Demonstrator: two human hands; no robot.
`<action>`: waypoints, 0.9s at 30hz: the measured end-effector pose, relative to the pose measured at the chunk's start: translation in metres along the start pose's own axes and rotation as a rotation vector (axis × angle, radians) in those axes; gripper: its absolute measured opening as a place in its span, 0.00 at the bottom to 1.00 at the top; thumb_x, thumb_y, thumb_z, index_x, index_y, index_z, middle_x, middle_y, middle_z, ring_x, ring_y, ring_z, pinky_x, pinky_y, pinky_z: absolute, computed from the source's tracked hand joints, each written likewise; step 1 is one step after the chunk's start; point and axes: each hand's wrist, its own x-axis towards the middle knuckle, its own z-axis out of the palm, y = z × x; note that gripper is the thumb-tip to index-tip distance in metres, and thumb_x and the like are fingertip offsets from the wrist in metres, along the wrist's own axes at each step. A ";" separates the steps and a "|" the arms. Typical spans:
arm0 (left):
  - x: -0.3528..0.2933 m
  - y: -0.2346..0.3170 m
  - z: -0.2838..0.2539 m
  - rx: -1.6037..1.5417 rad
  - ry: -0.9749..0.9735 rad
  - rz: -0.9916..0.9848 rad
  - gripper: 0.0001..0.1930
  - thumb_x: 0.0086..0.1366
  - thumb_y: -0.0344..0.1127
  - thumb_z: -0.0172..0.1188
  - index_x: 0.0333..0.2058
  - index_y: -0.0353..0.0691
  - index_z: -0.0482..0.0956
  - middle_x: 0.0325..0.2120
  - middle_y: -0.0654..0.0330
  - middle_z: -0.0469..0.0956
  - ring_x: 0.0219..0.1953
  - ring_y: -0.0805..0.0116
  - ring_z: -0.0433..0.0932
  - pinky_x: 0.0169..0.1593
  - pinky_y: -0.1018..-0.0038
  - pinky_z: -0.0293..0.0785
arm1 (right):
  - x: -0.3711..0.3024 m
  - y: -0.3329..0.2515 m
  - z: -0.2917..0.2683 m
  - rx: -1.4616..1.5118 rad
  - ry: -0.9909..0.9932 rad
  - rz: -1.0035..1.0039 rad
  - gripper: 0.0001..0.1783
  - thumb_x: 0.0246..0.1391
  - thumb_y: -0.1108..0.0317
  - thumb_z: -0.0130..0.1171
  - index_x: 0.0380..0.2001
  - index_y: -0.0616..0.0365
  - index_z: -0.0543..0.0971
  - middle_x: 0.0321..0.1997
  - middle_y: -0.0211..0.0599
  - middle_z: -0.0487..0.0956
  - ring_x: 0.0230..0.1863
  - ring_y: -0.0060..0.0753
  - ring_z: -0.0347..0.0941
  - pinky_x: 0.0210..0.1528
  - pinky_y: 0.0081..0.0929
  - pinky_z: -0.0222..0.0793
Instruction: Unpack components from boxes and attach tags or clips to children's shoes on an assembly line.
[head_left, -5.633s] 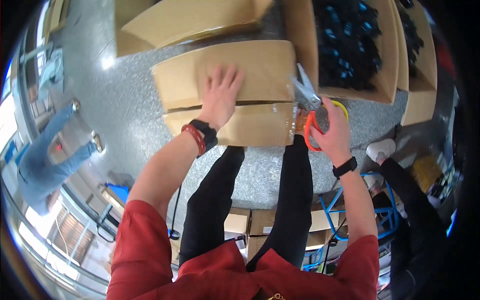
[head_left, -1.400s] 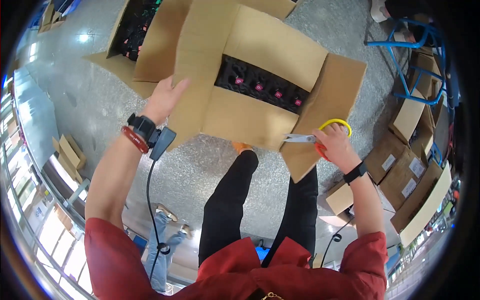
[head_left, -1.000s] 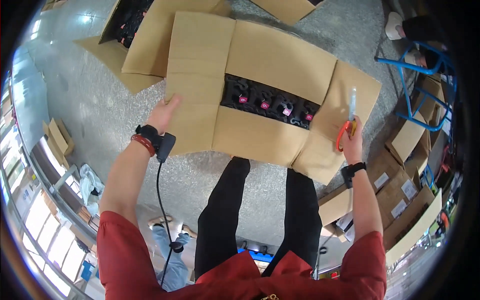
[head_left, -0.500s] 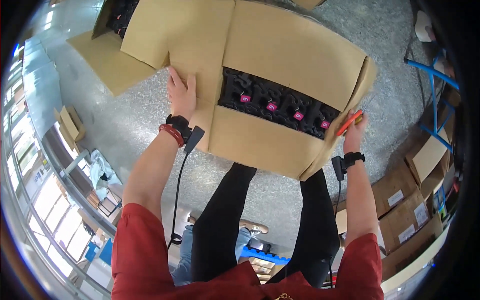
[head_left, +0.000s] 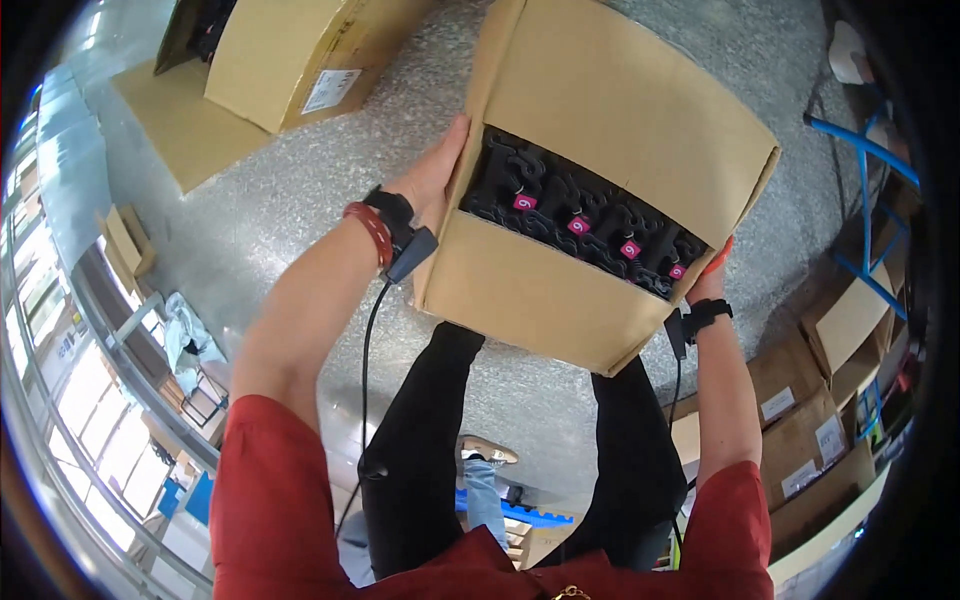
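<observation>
Carton (head_left: pixel 620 110) sits between both hands, just ahead of the person's legs; can't tell if it touches the floor (head_left: pixel 560 430). Two long flaps folded in, slot between them showing black plastic pieces (head_left: pixel 548 190) with four pink tags (head_left: pixel 578 226) in a row. Left hand (head_left: pixel 432 178) against the left side, exact finger bend can't be told. Right hand (head_left: pixel 708 285) at the right side, mostly hidden, gripping scissors (head_left: pixel 718 258), only some orange handle visible. Second carton (head_left: pixel 265 60) upper left, blue metal frame (head_left: pixel 865 150) right, more cartons (head_left: pixel 795 410) lower right.
</observation>
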 end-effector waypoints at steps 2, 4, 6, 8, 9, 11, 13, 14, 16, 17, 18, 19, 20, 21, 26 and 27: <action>-0.011 0.043 0.006 0.144 -0.099 0.013 0.45 0.67 0.58 0.47 0.67 0.30 0.39 0.68 0.43 0.46 0.71 0.58 0.43 0.70 0.71 0.40 | -0.015 -0.002 0.011 0.053 0.030 -0.015 0.31 0.60 0.41 0.49 0.56 0.54 0.70 0.50 0.32 0.77 0.51 0.33 0.73 0.55 0.31 0.69; -0.019 0.049 -0.009 0.437 -0.104 0.066 0.45 0.65 0.54 0.51 0.67 0.29 0.41 0.67 0.41 0.49 0.70 0.56 0.48 0.69 0.71 0.45 | -0.036 -0.014 0.049 0.173 0.048 0.041 0.30 0.62 0.43 0.46 0.56 0.54 0.69 0.53 0.34 0.76 0.53 0.36 0.72 0.57 0.32 0.68; -0.023 0.059 -0.015 0.755 -0.062 0.117 0.42 0.59 0.41 0.59 0.65 0.29 0.47 0.61 0.40 0.61 0.63 0.51 0.62 0.64 0.69 0.58 | -0.038 -0.012 0.053 0.131 0.094 0.047 0.28 0.63 0.45 0.45 0.56 0.54 0.69 0.54 0.34 0.76 0.54 0.36 0.72 0.57 0.33 0.68; -0.024 0.065 -0.027 0.742 -0.071 0.105 0.40 0.60 0.40 0.58 0.65 0.31 0.48 0.59 0.41 0.64 0.62 0.52 0.65 0.63 0.68 0.59 | -0.044 -0.012 0.078 0.065 0.085 0.076 0.25 0.65 0.50 0.43 0.56 0.55 0.69 0.54 0.35 0.75 0.55 0.37 0.71 0.57 0.35 0.67; -0.025 0.066 -0.035 0.714 -0.074 0.084 0.38 0.61 0.38 0.56 0.65 0.33 0.49 0.57 0.42 0.67 0.61 0.53 0.67 0.63 0.68 0.61 | -0.049 -0.013 0.094 0.076 0.082 0.075 0.25 0.65 0.50 0.43 0.56 0.55 0.69 0.54 0.35 0.75 0.55 0.37 0.71 0.57 0.35 0.67; -0.029 0.075 -0.049 0.764 -0.008 0.158 0.32 0.62 0.35 0.53 0.64 0.36 0.56 0.52 0.43 0.73 0.56 0.53 0.73 0.59 0.67 0.66 | -0.055 -0.014 0.118 0.139 0.080 0.149 0.24 0.65 0.51 0.44 0.56 0.55 0.70 0.54 0.35 0.75 0.55 0.36 0.71 0.57 0.35 0.68; -0.032 0.090 -0.061 0.864 0.144 0.104 0.28 0.62 0.33 0.52 0.61 0.35 0.61 0.49 0.43 0.74 0.53 0.52 0.75 0.56 0.66 0.68 | -0.056 -0.005 0.137 0.025 0.085 0.270 0.25 0.66 0.49 0.42 0.58 0.53 0.68 0.55 0.32 0.74 0.57 0.32 0.69 0.58 0.29 0.65; -0.034 0.089 -0.064 0.833 0.268 0.180 0.23 0.62 0.31 0.51 0.57 0.36 0.66 0.45 0.43 0.76 0.48 0.48 0.76 0.53 0.63 0.70 | -0.058 0.007 0.149 0.042 0.050 0.221 0.26 0.66 0.49 0.41 0.59 0.52 0.67 0.57 0.31 0.73 0.58 0.30 0.67 0.60 0.28 0.63; -0.032 0.087 -0.079 1.014 0.463 0.251 0.22 0.62 0.31 0.52 0.55 0.36 0.67 0.45 0.43 0.76 0.48 0.48 0.76 0.52 0.62 0.71 | -0.065 0.024 0.183 0.091 -0.022 0.181 0.26 0.67 0.48 0.39 0.60 0.52 0.64 0.60 0.30 0.70 0.61 0.29 0.64 0.63 0.27 0.58; -0.031 0.088 -0.088 1.181 0.656 0.322 0.20 0.62 0.31 0.52 0.54 0.37 0.68 0.44 0.44 0.75 0.48 0.47 0.75 0.50 0.61 0.71 | -0.072 0.031 0.201 0.124 -0.055 0.193 0.26 0.67 0.48 0.38 0.60 0.52 0.64 0.61 0.30 0.69 0.63 0.28 0.62 0.64 0.28 0.56; -0.028 0.087 -0.075 1.267 0.763 0.534 0.18 0.62 0.30 0.54 0.52 0.36 0.69 0.44 0.45 0.72 0.46 0.46 0.73 0.48 0.60 0.71 | -0.072 0.046 0.204 0.136 -0.091 0.145 0.27 0.67 0.47 0.37 0.60 0.53 0.63 0.61 0.29 0.69 0.63 0.27 0.62 0.64 0.27 0.55; -0.032 0.091 -0.055 1.262 0.754 0.537 0.18 0.62 0.30 0.54 0.52 0.36 0.69 0.44 0.45 0.72 0.46 0.46 0.73 0.48 0.60 0.71 | -0.073 0.060 0.201 0.175 -0.107 0.128 0.26 0.67 0.48 0.40 0.61 0.50 0.60 0.59 0.29 0.69 0.60 0.28 0.65 0.59 0.30 0.63; -0.041 0.098 -0.032 1.282 0.757 0.607 0.20 0.62 0.31 0.55 0.52 0.35 0.68 0.45 0.46 0.71 0.46 0.49 0.73 0.48 0.62 0.71 | -0.082 0.063 0.206 0.121 -0.070 0.159 0.27 0.66 0.49 0.42 0.62 0.48 0.57 0.56 0.30 0.70 0.57 0.29 0.66 0.55 0.33 0.67; -0.047 0.105 -0.015 1.312 0.766 0.680 0.21 0.61 0.31 0.57 0.53 0.33 0.67 0.46 0.46 0.69 0.45 0.51 0.73 0.48 0.64 0.72 | -0.089 0.063 0.214 0.074 -0.044 0.192 0.28 0.66 0.50 0.44 0.63 0.46 0.55 0.53 0.31 0.71 0.55 0.31 0.68 0.51 0.36 0.70; -0.026 0.096 0.035 0.213 0.767 0.056 0.31 0.61 0.36 0.62 0.58 0.34 0.57 0.45 0.56 0.69 0.40 0.72 0.71 0.42 0.74 0.72 | -0.084 0.072 0.182 0.159 -0.063 0.259 0.27 0.66 0.54 0.46 0.63 0.43 0.52 0.47 0.37 0.71 0.47 0.40 0.72 0.44 0.43 0.74; -0.026 0.105 0.045 -0.074 0.791 0.025 0.32 0.60 0.35 0.62 0.59 0.35 0.56 0.45 0.57 0.69 0.40 0.72 0.71 0.43 0.74 0.72 | -0.088 0.070 0.175 0.175 -0.002 0.301 0.26 0.66 0.55 0.45 0.63 0.44 0.52 0.46 0.39 0.71 0.46 0.43 0.73 0.44 0.45 0.74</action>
